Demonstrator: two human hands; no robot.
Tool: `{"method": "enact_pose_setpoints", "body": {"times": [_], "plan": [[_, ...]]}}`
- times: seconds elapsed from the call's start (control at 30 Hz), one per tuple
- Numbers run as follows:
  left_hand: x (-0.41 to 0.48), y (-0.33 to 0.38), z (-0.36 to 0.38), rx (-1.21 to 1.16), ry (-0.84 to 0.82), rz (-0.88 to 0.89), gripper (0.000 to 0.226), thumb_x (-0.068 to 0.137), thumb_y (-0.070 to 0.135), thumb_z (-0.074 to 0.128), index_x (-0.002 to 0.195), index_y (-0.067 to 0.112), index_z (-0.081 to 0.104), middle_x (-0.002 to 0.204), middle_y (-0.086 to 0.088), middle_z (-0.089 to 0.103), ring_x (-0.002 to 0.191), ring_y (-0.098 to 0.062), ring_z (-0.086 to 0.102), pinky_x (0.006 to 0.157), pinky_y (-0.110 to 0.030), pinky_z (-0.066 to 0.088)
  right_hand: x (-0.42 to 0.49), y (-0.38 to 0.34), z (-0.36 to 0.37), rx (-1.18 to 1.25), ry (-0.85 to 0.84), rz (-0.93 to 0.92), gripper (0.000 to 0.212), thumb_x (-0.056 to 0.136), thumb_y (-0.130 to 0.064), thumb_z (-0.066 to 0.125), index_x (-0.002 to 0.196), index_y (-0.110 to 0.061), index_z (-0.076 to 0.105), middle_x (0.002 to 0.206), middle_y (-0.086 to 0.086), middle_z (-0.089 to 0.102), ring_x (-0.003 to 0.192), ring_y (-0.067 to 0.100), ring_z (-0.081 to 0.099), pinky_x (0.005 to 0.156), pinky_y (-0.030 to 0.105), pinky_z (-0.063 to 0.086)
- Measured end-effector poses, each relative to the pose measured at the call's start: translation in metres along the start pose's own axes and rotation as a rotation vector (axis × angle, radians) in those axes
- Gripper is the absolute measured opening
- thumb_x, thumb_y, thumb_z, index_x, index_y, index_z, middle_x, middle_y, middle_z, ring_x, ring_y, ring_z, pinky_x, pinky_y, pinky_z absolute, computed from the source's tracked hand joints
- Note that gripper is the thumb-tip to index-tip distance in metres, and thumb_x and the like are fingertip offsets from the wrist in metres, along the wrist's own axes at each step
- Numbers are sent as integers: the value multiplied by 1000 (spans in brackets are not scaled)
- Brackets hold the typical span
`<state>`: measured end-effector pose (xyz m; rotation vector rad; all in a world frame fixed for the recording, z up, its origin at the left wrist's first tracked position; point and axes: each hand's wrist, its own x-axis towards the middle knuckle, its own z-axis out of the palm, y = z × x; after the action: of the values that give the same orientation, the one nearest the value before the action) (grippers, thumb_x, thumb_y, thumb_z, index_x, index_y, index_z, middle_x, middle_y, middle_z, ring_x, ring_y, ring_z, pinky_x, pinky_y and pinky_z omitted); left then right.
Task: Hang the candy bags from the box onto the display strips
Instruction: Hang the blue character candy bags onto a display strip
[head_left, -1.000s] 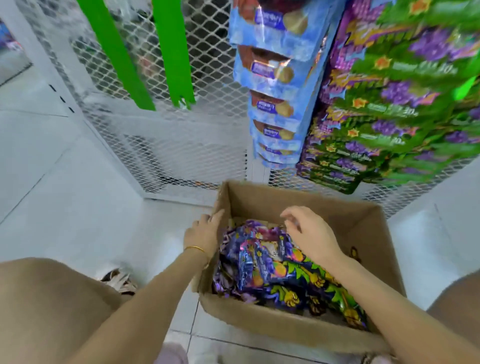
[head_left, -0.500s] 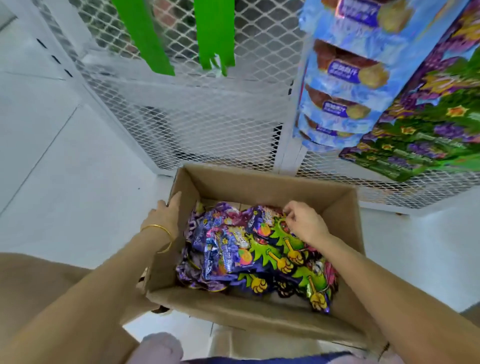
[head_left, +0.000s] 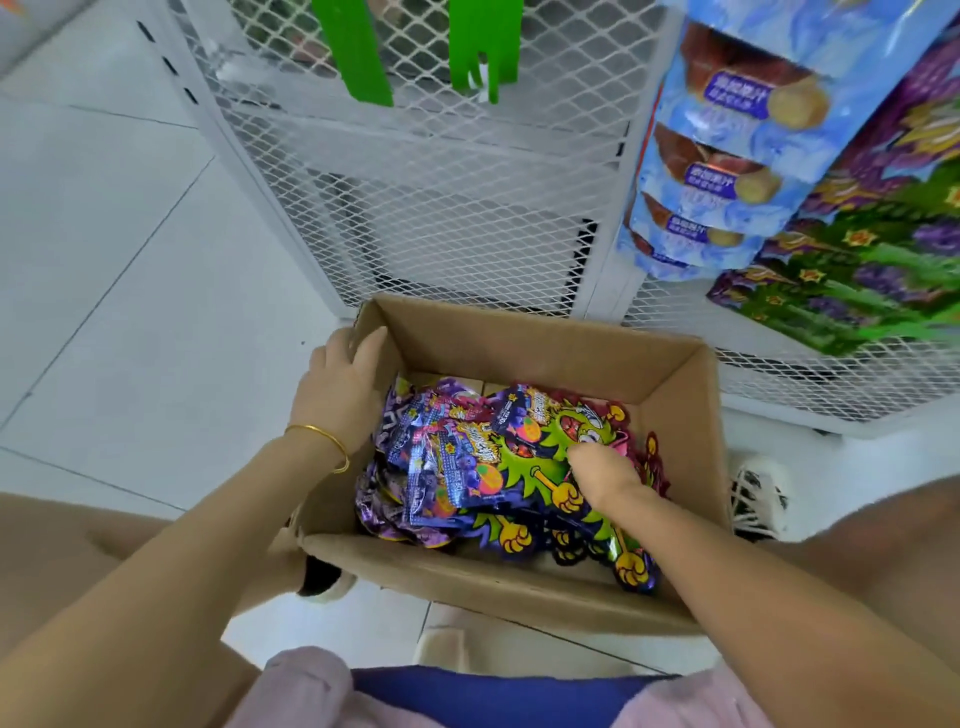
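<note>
An open cardboard box (head_left: 524, 343) stands on the floor between my knees. Inside lies a pile of purple and green candy bags (head_left: 498, 467). My left hand (head_left: 340, 395) grips the box's left wall near its far corner, fingers over the rim. My right hand (head_left: 602, 475) is down in the pile, with its fingers curled onto a green and purple bag; the fingertips are hidden. Two bare green display strips (head_left: 485, 47) hang on the white mesh rack (head_left: 441, 208) above the box.
Blue snack bags (head_left: 727, 171) and purple-green candy bags (head_left: 857, 260) hang on the rack at the right. My shoes (head_left: 756, 499) flank the box. White floor tiles (head_left: 130, 312) stretch to the left.
My right hand moved from the far end of the pile down into its middle. My left hand kept its hold on the box's left wall. The view tilted down toward the box.
</note>
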<state>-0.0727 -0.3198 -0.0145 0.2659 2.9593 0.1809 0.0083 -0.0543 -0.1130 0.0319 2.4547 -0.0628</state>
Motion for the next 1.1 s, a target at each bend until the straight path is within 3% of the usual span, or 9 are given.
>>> {"method": "enact_pose_setpoints", "body": {"times": [0.13,0.33,0.5,0.63,0.7,0.8,0.9,1.0,1.1], "plan": [[2,20,-22,-126,-213,222,59,86,18,57,140,18,34,140,-14,33,130,-30,33,111,-37,28,-1,-6,-63,212,164,-40,11,88,-7,47,89,-4,57,101,20,62,95,34,61,73,34,48],[-28,53,-74,-223,-593,359,96,63,67,64,136,11,37,134,-8,42,125,-20,42,103,-28,34,-35,-31,-154,1284,124,48,19,84,4,48,68,-5,45,69,17,47,51,24,56,40,35,53],[-46,58,-98,-456,-541,385,54,70,35,78,110,14,48,99,5,49,76,9,52,73,-2,39,-58,-45,-173,1920,-41,195,23,93,5,37,72,0,45,53,17,57,30,16,55,29,24,45],[-35,48,-103,-340,-381,428,96,54,62,69,126,5,42,120,-2,42,110,-14,43,97,-26,39,-61,-53,-190,2076,-83,239,23,95,3,36,74,2,44,45,19,58,31,24,57,30,27,46],[-22,40,-97,-287,-269,431,76,68,45,73,127,10,42,124,-4,44,116,-18,45,98,-33,41,-64,-55,-197,2120,-102,212,22,96,3,33,78,5,45,46,22,59,34,27,60,31,29,48],[-8,34,-98,-217,-39,417,32,84,23,63,113,14,56,111,-5,57,104,-21,55,87,-32,45,-68,-48,-201,2041,-171,222,20,98,-5,35,82,3,45,59,26,63,39,28,62,34,30,50],[8,34,-115,-294,69,332,20,86,22,61,103,13,63,95,-6,63,89,-24,58,74,-31,44,-74,-40,-206,1199,-79,209,36,102,-28,29,89,1,47,104,30,61,50,28,65,43,30,54],[23,33,-137,-394,57,322,16,85,22,64,97,12,65,74,-1,58,67,-17,52,57,-26,38,-79,-40,-222,519,314,2,40,102,-33,25,97,-3,51,105,24,63,81,35,65,71,36,50],[34,33,-150,-464,-14,366,11,83,18,67,91,11,65,76,-3,60,69,-17,52,57,-16,38,-93,-45,-240,674,497,-266,39,101,-32,32,110,-5,59,110,7,63,102,19,57,86,28,40]]}}
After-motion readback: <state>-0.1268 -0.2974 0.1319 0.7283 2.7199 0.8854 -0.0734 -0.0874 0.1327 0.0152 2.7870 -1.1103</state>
